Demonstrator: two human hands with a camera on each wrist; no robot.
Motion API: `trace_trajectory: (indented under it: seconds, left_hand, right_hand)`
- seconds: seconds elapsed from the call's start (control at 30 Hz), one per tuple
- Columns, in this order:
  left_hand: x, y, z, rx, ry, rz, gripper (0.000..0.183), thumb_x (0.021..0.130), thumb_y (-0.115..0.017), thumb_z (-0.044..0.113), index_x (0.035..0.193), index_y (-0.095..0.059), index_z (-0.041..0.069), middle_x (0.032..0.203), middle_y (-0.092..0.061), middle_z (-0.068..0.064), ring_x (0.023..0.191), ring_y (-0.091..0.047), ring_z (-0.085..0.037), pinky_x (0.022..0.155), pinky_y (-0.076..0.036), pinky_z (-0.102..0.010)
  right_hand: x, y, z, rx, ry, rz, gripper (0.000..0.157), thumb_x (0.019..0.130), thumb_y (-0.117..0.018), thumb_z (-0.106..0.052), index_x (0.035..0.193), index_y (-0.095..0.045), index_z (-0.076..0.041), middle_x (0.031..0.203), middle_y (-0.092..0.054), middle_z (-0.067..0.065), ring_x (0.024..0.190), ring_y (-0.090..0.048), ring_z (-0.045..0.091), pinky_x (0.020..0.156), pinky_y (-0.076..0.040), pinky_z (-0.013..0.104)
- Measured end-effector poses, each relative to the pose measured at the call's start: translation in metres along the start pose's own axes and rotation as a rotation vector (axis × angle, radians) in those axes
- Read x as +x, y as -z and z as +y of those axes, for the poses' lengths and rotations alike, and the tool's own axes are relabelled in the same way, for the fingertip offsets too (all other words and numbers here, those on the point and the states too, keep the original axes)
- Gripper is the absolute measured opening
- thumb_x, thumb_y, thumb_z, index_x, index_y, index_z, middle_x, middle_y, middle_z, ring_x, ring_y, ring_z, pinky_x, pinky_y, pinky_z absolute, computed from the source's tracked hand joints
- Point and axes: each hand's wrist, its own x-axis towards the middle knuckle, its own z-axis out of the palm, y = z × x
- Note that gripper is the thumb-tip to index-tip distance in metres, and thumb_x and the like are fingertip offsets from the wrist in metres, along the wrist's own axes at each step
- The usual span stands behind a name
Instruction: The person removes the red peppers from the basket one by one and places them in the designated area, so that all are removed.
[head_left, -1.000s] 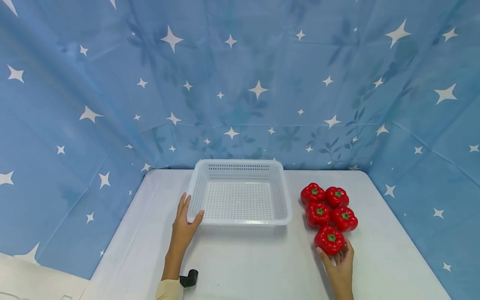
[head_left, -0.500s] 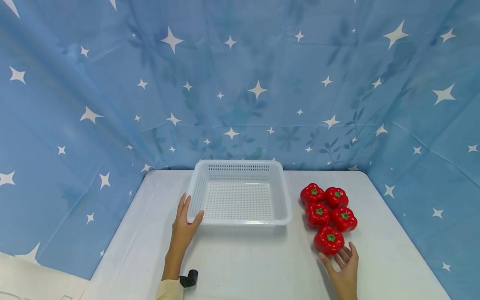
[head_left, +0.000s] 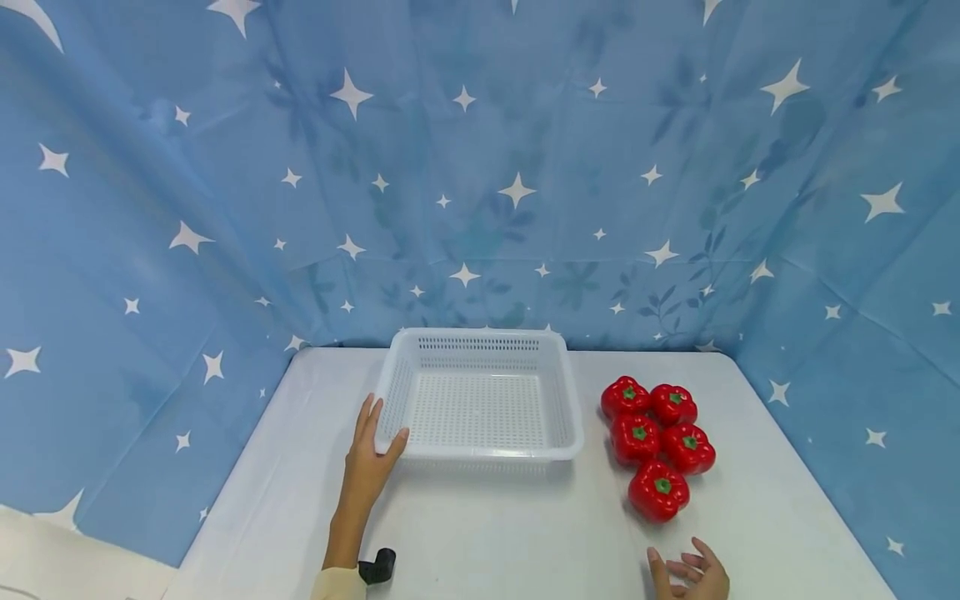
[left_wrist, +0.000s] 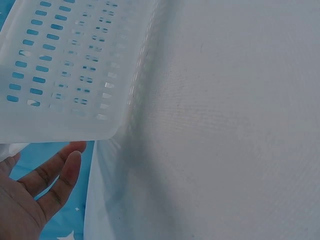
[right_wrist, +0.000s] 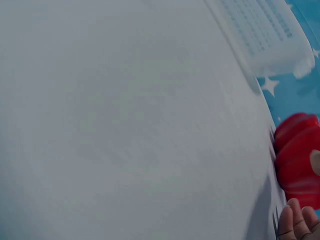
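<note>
My left hand [head_left: 367, 467] rests at the near left corner of a white perforated plastic basket [head_left: 480, 452], thumb at the front rim and fingers spread along the left side. In the left wrist view its straight fingers [left_wrist: 57, 192] lie beside the basket wall [left_wrist: 65, 127]. My right hand [head_left: 693, 577] is near the table's front, apart from the peppers, with loosely bent fingers holding nothing. Just beyond it lies the nearest red bell pepper [head_left: 660, 493], green stem up. Part of a red pepper [right_wrist: 297, 162] shows beside the right fingertips [right_wrist: 295, 220] in the right wrist view.
Several more red bell peppers [head_left: 634, 438] lie clustered behind the nearest one, right of the basket. A white cloth [head_left: 510, 529] covers the table. Blue star-patterned curtains [head_left: 480, 208] stand behind and at both sides. A black device [head_left: 378, 567] sits by the left wrist.
My right hand has let go of the nearest pepper and drawn back toward the front edge. The pepper stays on the table. My left hand keeps its place at the basket; the head view tilts slightly.
</note>
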Motion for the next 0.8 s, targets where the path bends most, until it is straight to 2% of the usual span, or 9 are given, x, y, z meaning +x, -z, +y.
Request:
trace_trajectory:
  seconds: [0.07,0.13,0.27,0.4,0.5,0.57,0.6,0.7,0.8]
  left_hand:
    - [0.0,0.0,0.0,0.004,0.004,0.001,0.078,0.092,-0.061,0.051,0.155,-0.028,0.018,0.165,-0.014,0.001,0.143,-0.037,-0.035,0.106,-0.042,-0.048]
    - [0.0,0.0,0.0,0.001,0.003,0.007,0.078,0.092,-0.062,0.051,0.155,-0.029,0.018,0.165,-0.014,0.0,0.143,-0.037,-0.035,0.106,-0.042,-0.049]
    - [0.003,0.0,0.001,-0.001,-0.004,0.015,0.078,0.092,-0.062,0.051,0.154,-0.029,0.018,0.165,-0.015,0.0,0.143,-0.036,-0.034,0.106,-0.042,-0.051]
    - [0.007,-0.001,0.004,0.003,0.007,-0.01,0.079,0.092,-0.06,0.053,0.155,-0.027,0.018,0.165,-0.012,0.001,0.145,-0.034,-0.033,0.108,-0.041,-0.053]
    - [0.01,0.001,0.007,0.041,0.032,-0.041,0.081,0.091,-0.059,0.056,0.156,-0.025,0.02,0.165,-0.009,0.005,0.147,-0.03,-0.033,0.111,-0.037,-0.057]
    - [0.011,0.003,0.01,0.091,0.05,-0.066,0.083,0.091,-0.057,0.059,0.156,-0.023,0.02,0.166,-0.007,0.004,0.147,-0.028,-0.035,0.111,-0.035,-0.061]
    - [0.011,0.005,0.011,0.12,0.057,-0.078,0.084,0.091,-0.056,0.061,0.157,-0.023,0.021,0.166,-0.007,0.004,0.147,-0.027,-0.036,0.11,-0.035,-0.063]
    - [0.014,0.011,0.017,0.218,0.058,-0.111,0.088,0.089,-0.053,0.067,0.157,-0.021,0.02,0.166,-0.007,0.0,0.147,-0.028,-0.039,0.108,-0.034,-0.067]
    - [0.015,0.019,0.024,0.324,0.01,-0.115,0.091,0.089,-0.051,0.069,0.157,-0.022,0.016,0.166,-0.01,-0.005,0.146,-0.026,-0.042,0.107,-0.034,-0.07]
  right_hand:
    - [-0.01,-0.005,0.001,-0.017,0.026,0.024,0.063,0.09,-0.068,-0.026,0.14,-0.041,0.001,0.11,-0.051,0.02,0.09,-0.057,0.034,0.06,-0.047,0.03]
    - [-0.022,-0.007,-0.005,-0.057,0.092,-0.011,0.047,0.094,-0.064,-0.031,0.129,-0.053,-0.002,0.101,-0.057,0.013,0.084,-0.058,0.026,0.059,-0.044,0.023]
    - [-0.045,-0.012,-0.035,-0.049,0.315,-0.128,0.024,0.097,-0.059,-0.027,0.11,-0.065,-0.008,0.088,-0.065,0.003,0.075,-0.058,0.009,0.061,-0.048,0.019]
    - [-0.054,-0.028,-0.064,0.074,0.609,-0.162,0.007,0.092,-0.065,-0.008,0.098,-0.067,-0.012,0.08,-0.066,-0.004,0.069,-0.056,-0.001,0.06,-0.051,0.017]
    - [-0.054,-0.039,-0.081,0.142,0.823,-0.142,0.016,0.086,-0.072,-0.001,0.094,-0.067,-0.014,0.081,-0.064,-0.01,0.07,-0.056,-0.002,0.059,-0.052,0.016]
    - [-0.053,-0.043,-0.093,0.137,0.925,-0.124,0.023,0.083,-0.075,-0.003,0.102,-0.067,-0.015,0.092,-0.062,-0.011,0.081,-0.058,0.0,0.064,-0.055,0.018]
    - [-0.052,-0.043,-0.099,0.113,0.974,-0.106,0.029,0.082,-0.077,-0.007,0.108,-0.067,-0.016,0.1,-0.062,-0.01,0.09,-0.06,0.002,0.071,-0.058,0.02]
    - [-0.046,-0.038,-0.12,0.007,1.085,-0.059,0.06,0.08,-0.08,-0.021,0.135,-0.055,-0.018,0.132,-0.055,0.0,0.123,-0.052,0.014,0.093,-0.057,0.037]
    - [-0.035,-0.031,-0.142,-0.135,1.177,-0.009,0.088,0.078,-0.079,-0.038,0.152,-0.035,-0.021,0.154,-0.038,0.009,0.144,-0.033,0.03,0.105,-0.042,0.058]
